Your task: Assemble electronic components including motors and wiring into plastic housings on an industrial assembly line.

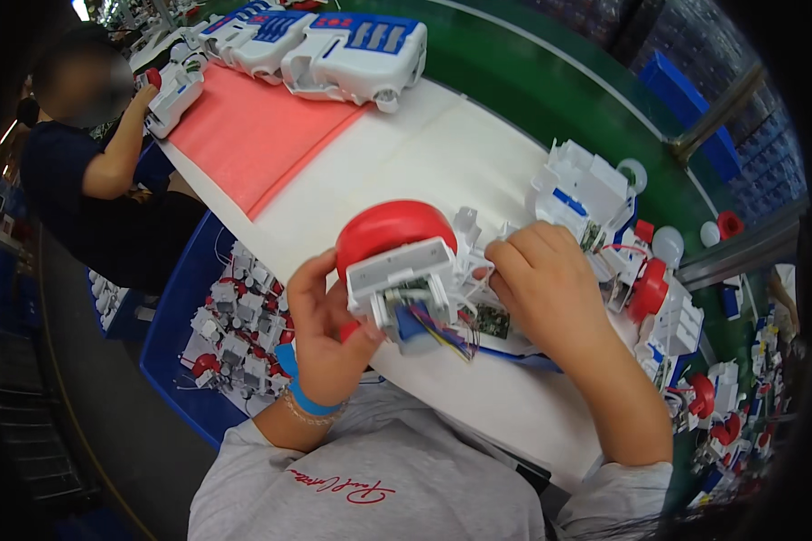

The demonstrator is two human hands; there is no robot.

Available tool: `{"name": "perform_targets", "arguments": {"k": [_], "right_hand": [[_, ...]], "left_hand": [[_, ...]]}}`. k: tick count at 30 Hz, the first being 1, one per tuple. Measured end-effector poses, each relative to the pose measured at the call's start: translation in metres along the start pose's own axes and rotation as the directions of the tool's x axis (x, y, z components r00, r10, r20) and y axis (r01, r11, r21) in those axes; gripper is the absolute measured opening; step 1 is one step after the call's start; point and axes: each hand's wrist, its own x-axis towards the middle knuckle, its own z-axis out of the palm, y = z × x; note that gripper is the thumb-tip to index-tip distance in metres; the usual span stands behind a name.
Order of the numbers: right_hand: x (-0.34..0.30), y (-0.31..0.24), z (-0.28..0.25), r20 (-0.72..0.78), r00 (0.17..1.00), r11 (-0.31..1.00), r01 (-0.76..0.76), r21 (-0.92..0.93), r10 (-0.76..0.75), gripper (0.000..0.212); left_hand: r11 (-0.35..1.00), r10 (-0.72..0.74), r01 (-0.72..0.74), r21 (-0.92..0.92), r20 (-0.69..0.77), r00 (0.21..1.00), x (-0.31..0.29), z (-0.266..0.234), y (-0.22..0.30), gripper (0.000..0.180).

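Just above the white table, my left hand (327, 329) grips a toy subassembly (404, 279). It has a big red rounded part on top, a white plastic housing, a small circuit board and a bundle of thin coloured wires hanging from its underside. A blue band circles my left wrist. To its right, my right hand (550, 288) is closed with the fingertips pinched on white plastic pieces (472, 263); exactly what sits between the fingers is hidden. Below those pieces a green circuit board (490, 321) shows in a white and blue shell, partly covered by my right hand.
A blue bin (176, 334) full of red and white parts stands at left. Finished-looking white and blue shells (356, 59) lie beyond a red mat (257, 135). Another person (81, 162) works at far left. More opened shells (586, 185) and assemblies crowd the right side.
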Motion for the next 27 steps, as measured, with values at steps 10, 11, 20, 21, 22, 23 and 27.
{"name": "perform_targets", "arguments": {"k": [10,11,20,21,22,23,27], "right_hand": [[0.019,-0.01,-0.006,0.699,0.692,0.936,-0.339,0.095,0.18,0.023],[0.019,-0.01,-0.003,0.726,0.666,0.944,-0.324,0.071,0.174,0.022],[-0.01,-0.003,0.023,0.376,0.926,0.934,-0.165,0.317,0.036,0.014],[-0.008,-0.004,0.019,0.367,0.929,0.926,-0.177,0.333,0.046,0.015],[-0.006,-0.005,0.016,0.357,0.932,0.918,-0.189,0.349,0.057,0.017],[-0.004,-0.005,0.014,0.343,0.937,0.911,-0.2,0.36,0.07,0.019],[-0.004,-0.008,0.018,0.403,0.897,0.931,-0.289,0.225,0.181,0.021]], "left_hand": [[0.912,-0.344,0.339,-0.232,0.021,0.939,0.007,-0.006,0.012,0.081],[0.927,-0.329,0.327,-0.184,0.021,0.944,0.006,-0.006,0.01,0.081],[0.989,-0.103,0.11,-0.102,0.079,0.992,0.01,0.009,0.008,0.069],[0.993,-0.073,0.079,-0.087,0.07,0.995,0.012,0.008,0.005,0.069],[0.991,-0.095,0.099,-0.095,0.039,0.995,0.012,0.009,0.004,0.068],[0.987,-0.102,0.104,-0.121,0.024,0.995,0.012,0.009,0.002,0.067],[0.985,-0.075,0.071,-0.154,-0.019,0.997,0.009,0.007,-0.012,0.065]]}}
